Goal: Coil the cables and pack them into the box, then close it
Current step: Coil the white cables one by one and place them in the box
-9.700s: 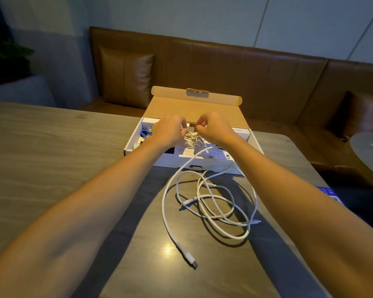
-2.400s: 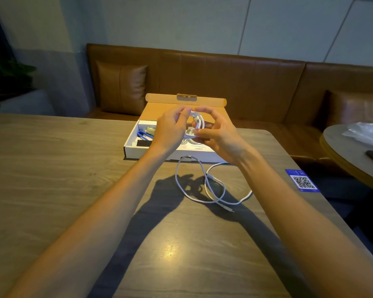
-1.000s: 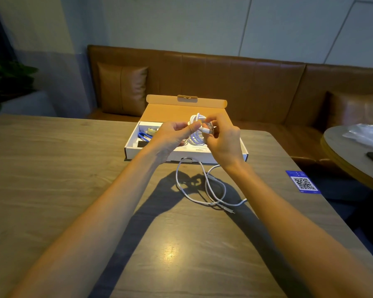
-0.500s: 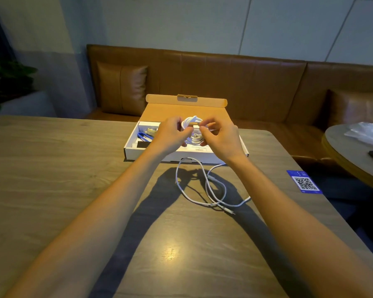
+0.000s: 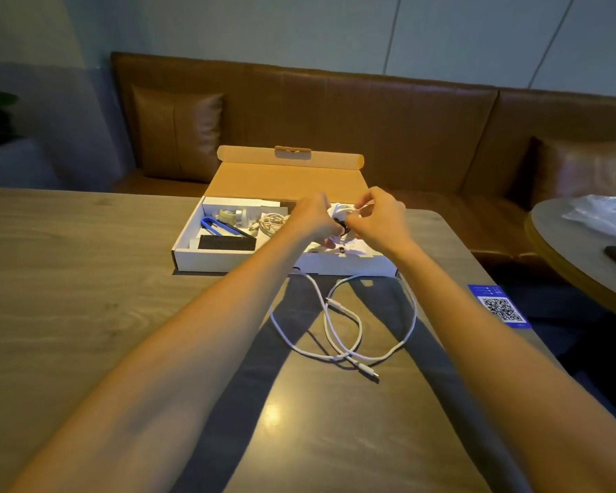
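An open white cardboard box (image 5: 228, 262) with a raised brown lid (image 5: 285, 179) stands on the wooden table. Over the box's right half, my left hand (image 5: 313, 218) and my right hand (image 5: 379, 222) both pinch a small coiled white cable (image 5: 341, 212); something dark sits between my fingers. A second white cable (image 5: 349, 325) lies loose in wide loops on the table just in front of the box. Inside the box lie a coiled thin cable (image 5: 272, 221), a blue cable (image 5: 216, 225) and a black item (image 5: 226, 242).
A brown leather bench with cushions (image 5: 176, 135) runs behind the table. A blue QR sticker (image 5: 500, 307) is stuck near the table's right edge. To the right stands a round table (image 5: 562, 250) with a plastic bag (image 5: 608, 215) and a dark device.
Both hands have kept working the small coil over the box, lowering it slightly toward the box's right half. The loose cable on the table has hardly moved.
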